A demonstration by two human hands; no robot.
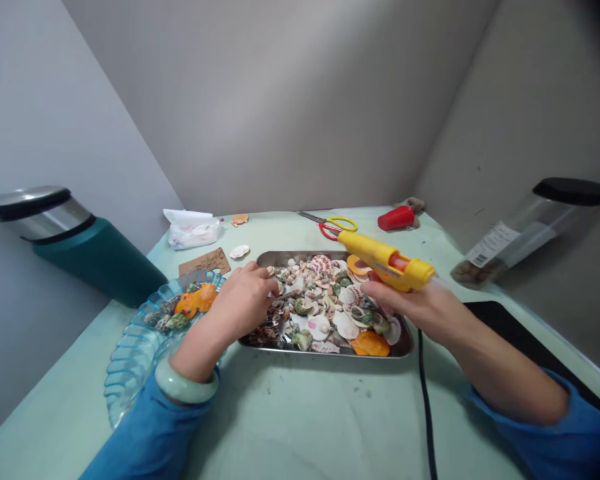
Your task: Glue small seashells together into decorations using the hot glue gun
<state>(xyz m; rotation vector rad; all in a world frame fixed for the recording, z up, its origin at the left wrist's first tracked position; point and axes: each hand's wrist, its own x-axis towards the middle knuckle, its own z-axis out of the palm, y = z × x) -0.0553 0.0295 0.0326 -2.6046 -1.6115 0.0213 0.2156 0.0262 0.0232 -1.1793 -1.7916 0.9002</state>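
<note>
A metal tray point(330, 351) full of several mixed seashells point(325, 300) sits mid-table. My left hand point(243, 300) rests over the tray's left end, fingers curled down among the shells; what they hold, if anything, is hidden. My right hand point(420, 303) grips a yellow glue gun point(387, 261) over the tray's right side, its nozzle aimed left and away from me. The gun's black cord point(426, 407) runs toward me. A blue glass dish point(135, 353) with orange and green shells lies left of the tray, under my left forearm.
Yellow-and-red scissors point(336, 225), a red cup point(397, 218) on its side, a plastic bag point(193, 230), a brown card point(206, 261) and loose shells lie behind. A teal flask point(75, 243) stands left, a clear jar point(530, 233) right, a black mat point(525, 340) near right.
</note>
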